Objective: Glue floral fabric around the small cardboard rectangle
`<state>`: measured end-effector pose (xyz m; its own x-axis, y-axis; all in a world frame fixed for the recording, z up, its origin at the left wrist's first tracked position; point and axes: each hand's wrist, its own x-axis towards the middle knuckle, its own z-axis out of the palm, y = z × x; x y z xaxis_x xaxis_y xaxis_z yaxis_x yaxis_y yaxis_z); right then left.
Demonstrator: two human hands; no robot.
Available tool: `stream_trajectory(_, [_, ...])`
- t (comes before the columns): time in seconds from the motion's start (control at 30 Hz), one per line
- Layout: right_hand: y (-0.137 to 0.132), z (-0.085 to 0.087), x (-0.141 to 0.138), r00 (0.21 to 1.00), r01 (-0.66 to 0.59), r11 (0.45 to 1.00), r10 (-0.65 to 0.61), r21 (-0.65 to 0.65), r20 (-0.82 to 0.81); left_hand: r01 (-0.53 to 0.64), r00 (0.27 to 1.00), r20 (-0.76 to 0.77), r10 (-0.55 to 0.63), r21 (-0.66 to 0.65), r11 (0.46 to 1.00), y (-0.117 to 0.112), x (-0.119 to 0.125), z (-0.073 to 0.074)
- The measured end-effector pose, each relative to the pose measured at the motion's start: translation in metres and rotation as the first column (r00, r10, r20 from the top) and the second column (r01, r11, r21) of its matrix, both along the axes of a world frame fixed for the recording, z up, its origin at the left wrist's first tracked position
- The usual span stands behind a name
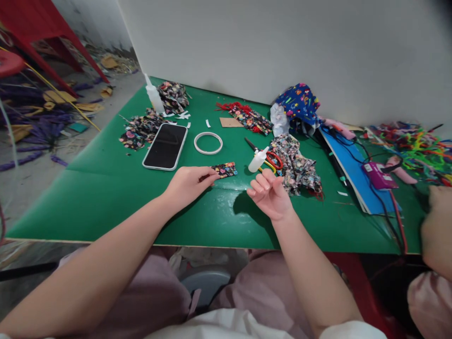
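- My left hand (187,184) rests on the desk (106,197), with the fingertips pinched together on the near end of the small fabric piece (224,170). The piece lies flat on the green top, just in front of me.
- The piece is a flat little rectangle with straight edges. It is dark cloth printed with bright flowers, and it looks matte and soft.
- My right hand (270,195) holds nothing. The palm is turned up, the fingers are loosely curled and apart, and it hangs just above the desk.
- Just beyond its fingertips lies a white plastic glue bottle (258,159), on its side with its nozzle capped. It touches the scissors (273,161), which have red and yellow handles.
- I judge the work to be at an early stage. One piece is cut and squared, and I can't see any glue on it.
- Plenty of material is left. There is a crumpled heap of floral cloth (296,162) to the right and loose scraps (141,129) to the far left.
- Between the two lie a thin white ring (208,143) and a glossy black phone (165,146), face up.
- Further back are a brown card rectangle (229,122), a second bottle (154,96) standing upright and a blue patterned bundle (299,102).
- At the far right is a tangle of fuzzy coloured wires (416,141), with another person's hand (438,221) at the desk's edge.
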<state>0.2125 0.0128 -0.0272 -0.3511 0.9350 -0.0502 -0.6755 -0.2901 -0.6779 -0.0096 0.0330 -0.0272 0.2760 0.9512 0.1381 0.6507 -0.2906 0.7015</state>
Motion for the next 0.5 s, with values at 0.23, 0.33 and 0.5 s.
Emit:
stream_trajectory(0.23, [0.0025, -0.0011, -0.0037, 0.987, 0.068, 0.997, -0.063, -0.024, 0.15, 0.004, 1.0, -0.02, -0.004, -0.002, 1.0, -0.0004, -0.0001, 0.0016])
stream_trajectory(0.33, [0.0023, -0.0017, -0.004, 0.968, 0.105, 0.994, -0.094, -0.031, 0.235, 0.004, 1.0, -0.019, -0.004, 0.005, 1.0, -0.0001, -0.0002, 0.0012])
stream_trajectory(0.5, [0.0007, -0.0014, -0.0046, 0.953, 0.103, 0.995, -0.095, -0.013, 0.287, 0.008, 1.0, -0.029, -0.008, 0.02, 1.0, 0.0005, -0.0004, 0.0003])
